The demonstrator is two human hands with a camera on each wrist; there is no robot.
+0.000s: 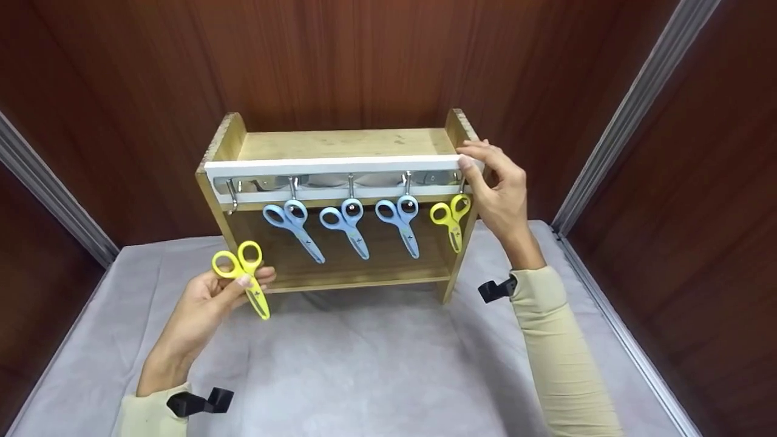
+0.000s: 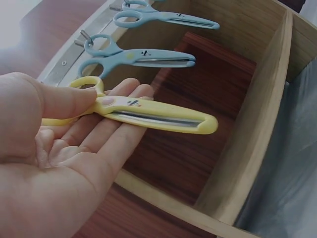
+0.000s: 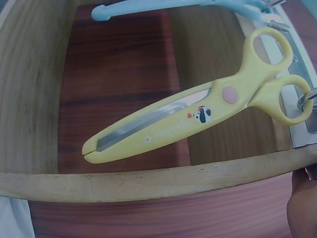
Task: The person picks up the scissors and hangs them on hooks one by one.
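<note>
My left hand point(image 1: 209, 297) pinches yellow scissors point(image 1: 254, 290) between thumb and fingers, off the lower left front of a wooden shelf point(image 1: 340, 144). In the left wrist view these scissors point(image 2: 163, 115) lie across the fingers, blades closed. My right hand point(image 1: 501, 191) grips the right end of the white hook rack point(image 1: 340, 164), thumb on its front and fingers over the shelf's side. From the rack hang three blue scissors point(image 1: 295, 226) and, at the right end, another yellow pair point(image 3: 163, 124), one handle loop over a hook. The leftmost hook point(image 1: 232, 195) bears nothing.
The shelf stands on a grey cloth point(image 1: 364, 364) before a reddish-brown wood panel point(image 1: 340, 60). Similar panels with metal edge strips point(image 1: 631, 121) flank it left and right. A black wrist mount point(image 1: 200, 402) sits on each sleeve.
</note>
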